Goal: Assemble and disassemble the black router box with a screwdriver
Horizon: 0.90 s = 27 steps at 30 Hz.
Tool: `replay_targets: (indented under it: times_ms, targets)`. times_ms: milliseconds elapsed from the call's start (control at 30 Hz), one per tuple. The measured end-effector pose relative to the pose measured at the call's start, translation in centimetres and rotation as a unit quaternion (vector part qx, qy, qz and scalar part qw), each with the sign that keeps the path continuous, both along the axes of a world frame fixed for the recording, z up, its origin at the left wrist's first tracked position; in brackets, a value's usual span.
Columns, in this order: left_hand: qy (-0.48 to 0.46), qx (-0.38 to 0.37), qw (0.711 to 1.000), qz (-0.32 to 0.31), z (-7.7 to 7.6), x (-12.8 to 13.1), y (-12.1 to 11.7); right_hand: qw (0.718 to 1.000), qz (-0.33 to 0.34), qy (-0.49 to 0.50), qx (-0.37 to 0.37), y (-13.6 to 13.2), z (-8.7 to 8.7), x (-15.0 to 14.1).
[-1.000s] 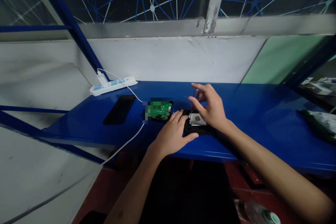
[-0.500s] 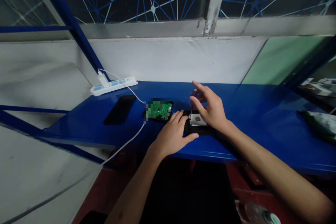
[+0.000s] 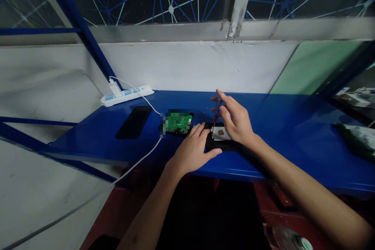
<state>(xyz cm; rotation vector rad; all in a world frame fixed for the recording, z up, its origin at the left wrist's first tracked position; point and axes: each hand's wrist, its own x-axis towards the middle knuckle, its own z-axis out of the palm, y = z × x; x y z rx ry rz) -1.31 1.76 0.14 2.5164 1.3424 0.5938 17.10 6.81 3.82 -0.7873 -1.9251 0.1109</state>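
Observation:
In my right hand [image 3: 238,123] is a small screwdriver [image 3: 217,110] with a clear purplish handle and a reddish lower end. It stands nearly upright, its tip at the left end of a silver metal plate [image 3: 220,133] with a brown square on it. That plate sits inside a black case [image 3: 224,147] on the table. My left hand [image 3: 193,150] holds the case's left end, fingers over the far side and thumb along the near side. Just left of it lies a green circuit board [image 3: 177,123] in a black shell, partly pixelated.
A black phone [image 3: 134,122] lies on the blue table [image 3: 281,125], left of the board. Behind it is a white power strip [image 3: 127,96] with a plugged-in charger and cable. Tiny bits lie beyond the case. A green-and-white packet [image 3: 359,140] is at the right.
My right thumb and fingers have shifted round the screwdriver handle, the thumb drawing back slightly. My left hand and the case stay in place.

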Motion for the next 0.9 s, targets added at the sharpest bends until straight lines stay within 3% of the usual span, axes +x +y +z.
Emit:
replay_targets:
  times_ms: [233, 433, 700, 900]
  targets:
    - [0.006, -0.006, 1.000, 0.000, 0.21, 0.03, 0.02, 1.000, -0.003, 0.020, -0.009, 0.08, -0.14, -0.33]
    - [0.001, 0.006, 1.000, -0.002, -0.05, -0.01, 0.05, 0.999, -0.046, 0.002, 0.021, -0.12, 0.21, -0.46]
    - [0.006, -0.001, 1.000, 0.000, 0.04, 0.03, 0.00, 0.999, 0.012, 0.026, -0.037, -0.21, 0.21, -0.27]
    - [0.004, 0.002, 1.000, -0.002, -0.05, -0.03, 0.05, 0.999, -0.005, 0.022, -0.038, -0.10, 0.05, -0.37]
